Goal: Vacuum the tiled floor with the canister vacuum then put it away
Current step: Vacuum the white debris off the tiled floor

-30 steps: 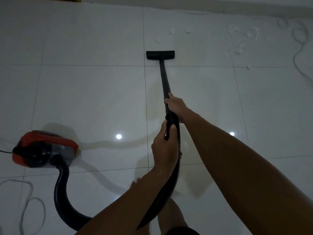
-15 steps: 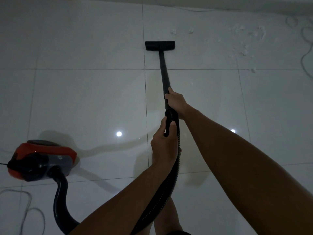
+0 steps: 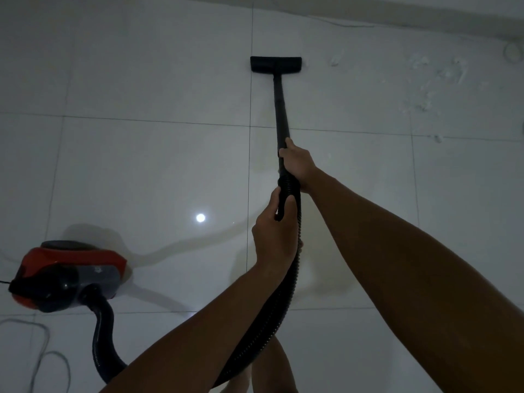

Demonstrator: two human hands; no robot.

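Observation:
A red and black canister vacuum (image 3: 68,275) sits on the white tiled floor (image 3: 147,165) at the lower left. Its ribbed black hose (image 3: 272,321) loops under my arms up to a black wand (image 3: 280,109). The flat black floor head (image 3: 275,64) lies far ahead near the wall. My right hand (image 3: 297,163) grips the wand's lower end. Just below it, my left hand (image 3: 276,236) grips the hose cuff. White scraps of debris (image 3: 431,80) are scattered on the tiles to the right of the head.
A thin grey power cord (image 3: 42,350) lies coiled at the lower left beside the canister. The base of a wall (image 3: 397,12) runs along the top. Another cord loop (image 3: 513,52) shows at the far right edge. My leg is below the hose.
The wand has been pushed forward, carrying the floor head farther away toward the wall and over the nearest white scraps. Both hands keep the same hold.

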